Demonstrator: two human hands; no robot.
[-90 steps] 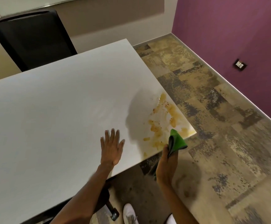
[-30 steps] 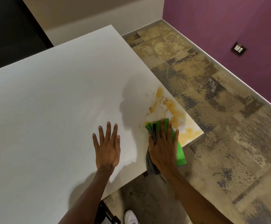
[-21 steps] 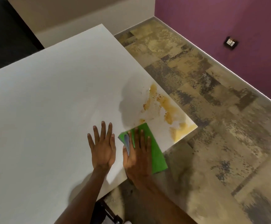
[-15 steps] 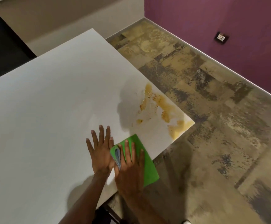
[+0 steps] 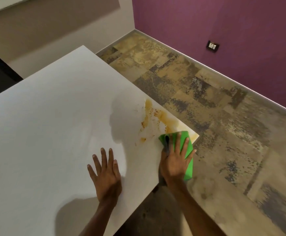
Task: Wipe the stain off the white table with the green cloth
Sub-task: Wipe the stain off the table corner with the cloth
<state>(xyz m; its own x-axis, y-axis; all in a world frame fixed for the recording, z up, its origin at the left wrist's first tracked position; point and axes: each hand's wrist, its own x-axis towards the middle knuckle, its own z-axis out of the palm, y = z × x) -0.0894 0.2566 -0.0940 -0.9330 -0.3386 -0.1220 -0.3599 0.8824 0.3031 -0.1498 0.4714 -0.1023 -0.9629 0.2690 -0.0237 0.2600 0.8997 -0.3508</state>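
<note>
Folded green cloth [image 5: 188, 147] under flat right hand [image 5: 174, 164], beside blotchy stain [image 5: 157, 116].

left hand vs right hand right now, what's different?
The left hand lies flat on bare white table, with nothing under it; the right hand presses on the green cloth. The left hand sits well in from the table's corner, clear of the stain; the right hand is at the corner, with the cloth overhanging the edge and meeting the stain's near end. Both are palm down, fingers extended.
</note>
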